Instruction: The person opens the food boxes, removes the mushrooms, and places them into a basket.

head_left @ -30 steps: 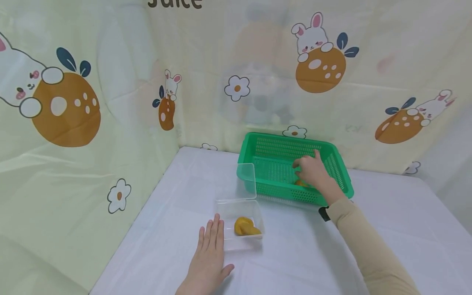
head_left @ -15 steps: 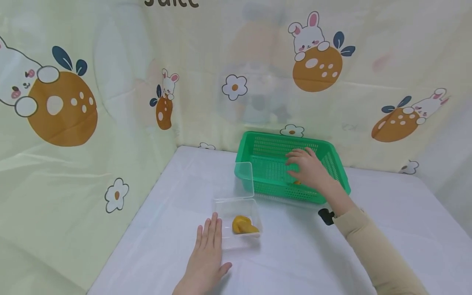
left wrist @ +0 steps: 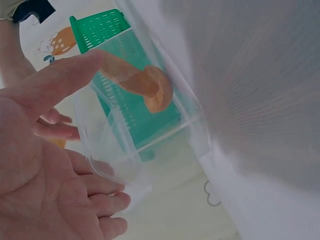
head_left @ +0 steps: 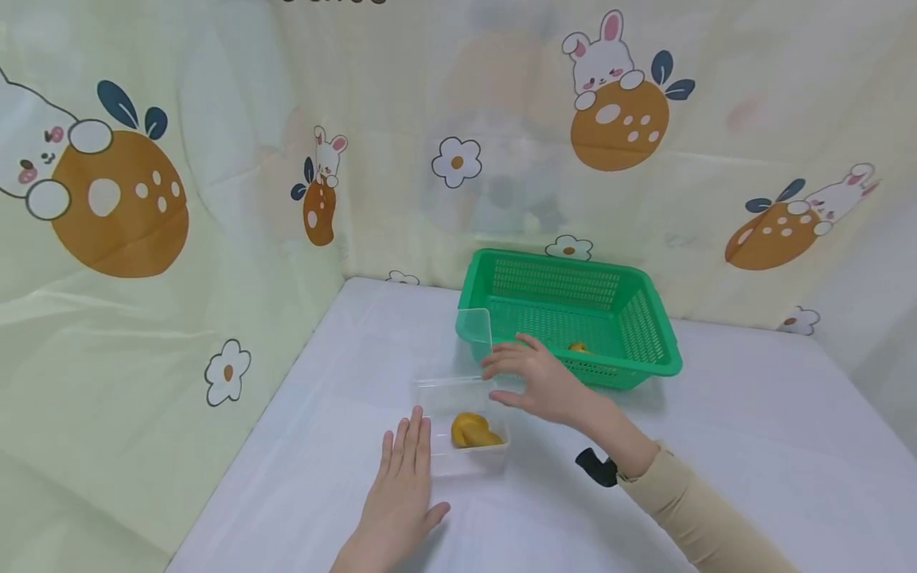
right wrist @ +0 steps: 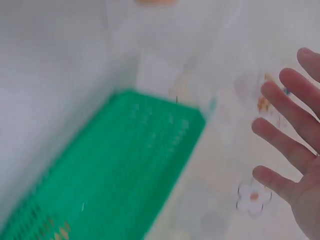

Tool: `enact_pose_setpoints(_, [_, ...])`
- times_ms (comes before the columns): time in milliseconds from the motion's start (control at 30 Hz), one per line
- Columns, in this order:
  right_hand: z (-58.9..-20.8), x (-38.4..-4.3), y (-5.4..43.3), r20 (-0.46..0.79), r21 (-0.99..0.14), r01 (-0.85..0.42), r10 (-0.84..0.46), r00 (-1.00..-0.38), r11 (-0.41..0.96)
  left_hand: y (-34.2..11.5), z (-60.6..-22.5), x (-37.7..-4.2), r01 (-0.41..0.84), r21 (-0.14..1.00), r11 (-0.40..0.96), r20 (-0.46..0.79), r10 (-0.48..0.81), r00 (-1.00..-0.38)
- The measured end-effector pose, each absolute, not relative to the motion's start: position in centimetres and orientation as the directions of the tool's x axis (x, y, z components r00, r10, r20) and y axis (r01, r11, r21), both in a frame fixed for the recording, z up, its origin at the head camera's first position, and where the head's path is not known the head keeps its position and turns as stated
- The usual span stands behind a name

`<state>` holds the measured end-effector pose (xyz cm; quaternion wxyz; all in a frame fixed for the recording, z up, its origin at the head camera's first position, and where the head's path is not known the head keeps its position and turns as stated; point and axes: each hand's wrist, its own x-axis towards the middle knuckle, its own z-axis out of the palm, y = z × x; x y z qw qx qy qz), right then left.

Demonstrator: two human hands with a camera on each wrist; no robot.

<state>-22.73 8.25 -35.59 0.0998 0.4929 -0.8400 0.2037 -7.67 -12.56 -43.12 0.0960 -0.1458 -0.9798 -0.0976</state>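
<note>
A clear plastic box [head_left: 466,463] with its lid [head_left: 474,328] raised stands on the table. Inside lies a yellow-orange piece [head_left: 474,430], curved, with a rounded thick end and a narrower neck; it shows through the clear wall in the left wrist view. My left hand [head_left: 401,493] lies with straight fingers along the box's left side. My right hand [head_left: 539,383] is over the space between box and basket, fingers spread and loosely bent, nothing in them. In the right wrist view the fingers [right wrist: 285,142] are apart and bare.
Behind the box stands a green perforated basket [head_left: 648,368], with a small yellow-orange thing [head_left: 577,348] near its front wall. A patterned curtain [head_left: 401,79] hangs behind and to the left of the white table [head_left: 315,422]. The right wrist wears a black strap [head_left: 596,467].
My right hand has left the basket and moved left and toward me, to near the box's lid. The left hand and the piece in the box have stayed put.
</note>
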Motion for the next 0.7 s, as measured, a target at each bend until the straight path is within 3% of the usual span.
enact_pose_setpoints(267, [-38.0, -21.3, 6.2, 0.227, -0.25, -0.84, -0.814, -0.534, 0.481, -12.5, -43.0, -7.7, 0.297, 0.167, 0.94, 0.203, 0.262, -0.943])
enact_pose_setpoints(700, [-39.0, -20.8, 5.1, 0.267, -0.133, -0.836, -0.793, -0.548, 0.533, -12.4, -43.3, -7.8, 0.296, 0.174, 0.939, 0.214, 0.257, -0.942])
